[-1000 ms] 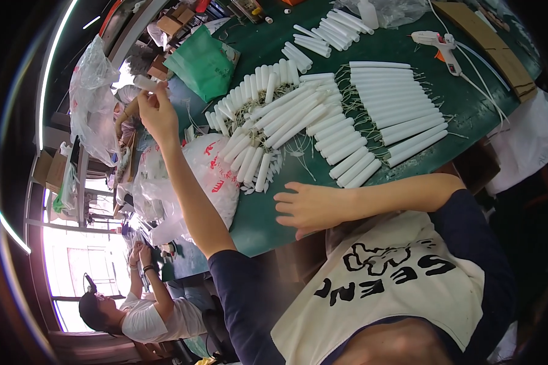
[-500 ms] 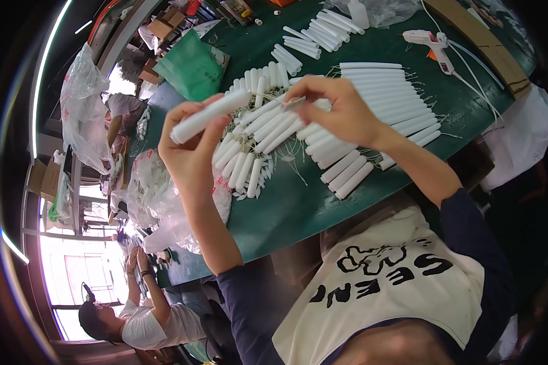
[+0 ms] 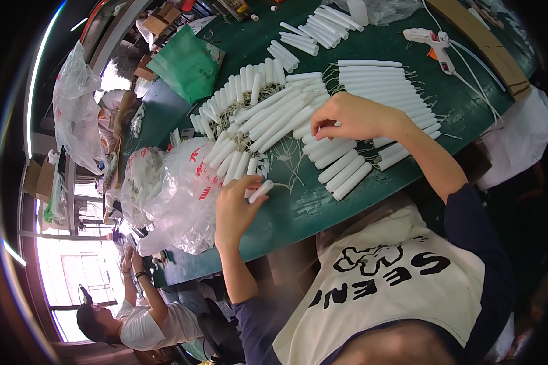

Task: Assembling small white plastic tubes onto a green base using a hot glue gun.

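Seen from above, a green worktable (image 3: 371,182) crowded with white plastic tubes, each trailing thin wires at one end. Left hand (image 3: 236,210) at the near edge of the table, fingers curled and pressed around 1 short white tube (image 3: 260,191), its tip poking out toward the pile; held close to the body, likely so the piece can be set down or added in line with the others. Right hand (image 3: 350,117) lying palm-down over the middle of the spread, fingertips drawn together on the end of a tube in the row (image 3: 341,161), though whether pinching a wire or the tube itself cannot be told. Tubes laid side by side in fanned rows (image 3: 256,118), probably to keep the wire ends sorted and reachable from 1 side. A second, neater batch of long tubes (image 3: 377,82) lined up parallel past the right hand, and a smaller cluster (image 3: 304,33) farther back. White hot-glue gun (image 3: 431,41) resting on the table beyond the long tubes, its cord running off to the right, kept within reach but clear of the rows. Clear plastic bag (image 3: 176,194) bulging just beside the left hand at the table's left end, open toward the work. Green bag (image 3: 189,64) at the far left corner. Another person (image 3: 137,316) seated below the table at lower left, hands apart from this work.
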The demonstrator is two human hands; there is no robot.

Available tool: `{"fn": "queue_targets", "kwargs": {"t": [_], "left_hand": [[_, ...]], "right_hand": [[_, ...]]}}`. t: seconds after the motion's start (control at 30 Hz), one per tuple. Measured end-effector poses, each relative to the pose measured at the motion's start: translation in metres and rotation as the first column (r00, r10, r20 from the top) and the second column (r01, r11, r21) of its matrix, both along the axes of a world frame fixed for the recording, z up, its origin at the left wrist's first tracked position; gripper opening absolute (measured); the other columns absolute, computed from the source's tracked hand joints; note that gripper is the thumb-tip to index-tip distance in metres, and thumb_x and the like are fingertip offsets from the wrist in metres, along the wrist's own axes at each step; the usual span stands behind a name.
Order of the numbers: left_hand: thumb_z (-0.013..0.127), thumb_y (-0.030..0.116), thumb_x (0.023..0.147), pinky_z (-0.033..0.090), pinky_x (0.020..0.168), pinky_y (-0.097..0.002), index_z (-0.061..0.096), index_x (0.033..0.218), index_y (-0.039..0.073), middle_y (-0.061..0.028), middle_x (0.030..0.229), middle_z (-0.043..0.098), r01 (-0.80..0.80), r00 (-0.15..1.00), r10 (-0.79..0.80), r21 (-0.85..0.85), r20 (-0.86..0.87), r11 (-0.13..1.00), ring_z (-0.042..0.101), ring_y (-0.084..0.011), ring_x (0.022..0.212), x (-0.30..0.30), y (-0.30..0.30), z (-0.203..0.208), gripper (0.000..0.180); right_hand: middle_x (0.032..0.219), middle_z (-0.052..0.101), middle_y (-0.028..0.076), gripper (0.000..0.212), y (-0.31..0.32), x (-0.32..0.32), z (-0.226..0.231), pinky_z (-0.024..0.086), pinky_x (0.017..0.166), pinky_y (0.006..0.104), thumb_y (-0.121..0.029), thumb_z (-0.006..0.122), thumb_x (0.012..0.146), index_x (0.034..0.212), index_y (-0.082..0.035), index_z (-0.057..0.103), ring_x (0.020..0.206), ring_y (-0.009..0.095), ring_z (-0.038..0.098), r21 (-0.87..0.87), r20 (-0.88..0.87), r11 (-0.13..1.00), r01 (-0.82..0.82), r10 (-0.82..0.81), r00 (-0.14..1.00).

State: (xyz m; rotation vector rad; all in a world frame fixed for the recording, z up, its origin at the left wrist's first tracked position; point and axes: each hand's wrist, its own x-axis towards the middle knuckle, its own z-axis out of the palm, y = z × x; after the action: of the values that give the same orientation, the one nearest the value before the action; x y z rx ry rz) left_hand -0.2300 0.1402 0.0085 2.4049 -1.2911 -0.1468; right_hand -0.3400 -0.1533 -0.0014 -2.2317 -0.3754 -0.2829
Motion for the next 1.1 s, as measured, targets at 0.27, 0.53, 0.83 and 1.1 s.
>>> {"fn": "queue_targets", "kwargs": {"t": [0.27,0.53,0.83,1.1], "left_hand": [[0.066,0.013,0.083,0.048,0.075,-0.0324,0.063,0.105,0.002,-0.0133,0.095,0.067,-0.051,0.976,-0.019,-0.315,-0.216,0.948,0.063,-0.028,0.085,-0.048,-0.07,-0.02,0.024],[0.056,0.008,0.092,0.047,0.069,-0.0225,0.065,0.1,-0.004,-0.0085,0.079,0.069,-0.186,0.932,-0.028,-0.544,-0.36,0.818,0.062,-0.0097,0.073,-0.042,-0.078,-0.041,0.017],[0.058,0.009,0.091,0.045,0.067,-0.0212,0.066,0.098,-0.003,-0.0077,0.078,0.069,-0.27,0.918,0.062,-0.506,-0.391,0.819,0.06,-0.008,0.071,-0.043,-0.072,-0.044,0.016],[0.059,0.009,0.09,0.044,0.062,-0.0207,0.067,0.098,-0.003,-0.0078,0.077,0.069,-0.18,0.959,0.016,-0.569,-0.282,0.802,0.06,-0.0083,0.069,-0.039,-0.076,-0.051,0.016]], "right_hand": [[0.08,0.066,0.011,0.014,0.026,0.007,0.027,0.049,0.069,0.0321,-0.014,0.063,0.083,0.091,-0.003,0.063,0.072,0.021,0.064,-0.084,-0.086,0.996,-0.01,0.003,0.996],[0.086,0.066,0.011,0.024,-0.059,0.089,-0.007,0.049,0.072,0.0335,-0.027,0.067,0.083,0.087,-0.004,0.068,0.082,0.023,0.063,-0.07,0.161,0.812,0.58,-0.564,0.81],[0.104,0.059,0.011,0.03,-0.095,0.157,-0.077,0.049,0.077,0.0454,-0.028,0.071,0.077,0.1,-0.009,0.065,0.103,0.031,0.054,-0.513,0.296,0.425,0.746,-0.728,0.619],[0.09,0.064,0.016,0.024,-0.105,0.164,-0.081,0.05,0.077,0.0452,-0.018,0.071,0.073,0.089,-0.003,0.062,0.087,0.033,0.062,-0.291,0.3,0.396,0.871,-0.827,0.476]]}}
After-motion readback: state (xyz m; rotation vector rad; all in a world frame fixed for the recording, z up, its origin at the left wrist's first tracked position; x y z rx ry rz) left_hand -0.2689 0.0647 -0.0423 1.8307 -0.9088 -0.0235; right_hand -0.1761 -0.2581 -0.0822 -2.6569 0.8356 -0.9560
